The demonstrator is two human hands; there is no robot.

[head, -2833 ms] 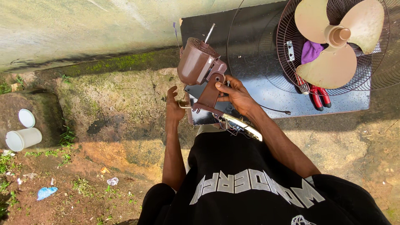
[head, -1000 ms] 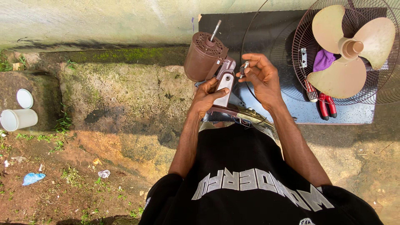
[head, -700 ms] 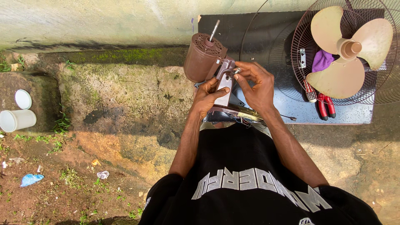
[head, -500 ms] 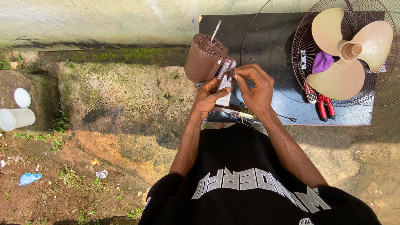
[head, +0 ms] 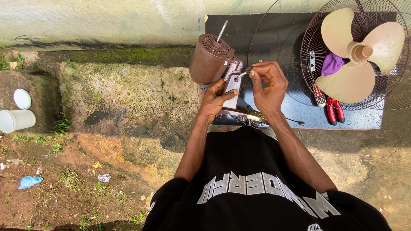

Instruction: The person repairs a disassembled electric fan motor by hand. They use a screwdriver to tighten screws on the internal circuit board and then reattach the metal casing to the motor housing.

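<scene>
1. The slab (head: 128, 98) of mossy concrete runs under the wall, and a dark board (head: 299, 115) lies at its right end, in front of you.
2. The wire guard (head: 317, 42) rests on that board with the cream blade (head: 359, 55) lying in it; a purple cloth (head: 332, 64) and red pliers (head: 332, 109) sit just beside the blade, well right of your hands.
3. The brown motor (head: 209, 64) stands tilted between you and the wall, its steel shaft (head: 221, 31) pointing up and away from you. That line from bracket to shaft is the long axis.
4. The grey bracket (head: 233, 85) runs down from the motor's right side toward your lap.
5. Your left hand (head: 214, 100) is closed round the bracket's lower part from the left, thumb across its face, so it is the hand steadying the motor.
6. Your right hand (head: 267, 83) is curled shut, its fingertips pinching a small dark-tipped tool (head: 246, 72) that points left at the bracket's top, touching or nearly so.
7. You cannot tell the tool's kind, nor any screw it meets; the bracket's base and some wires are hidden behind your wrists.
</scene>
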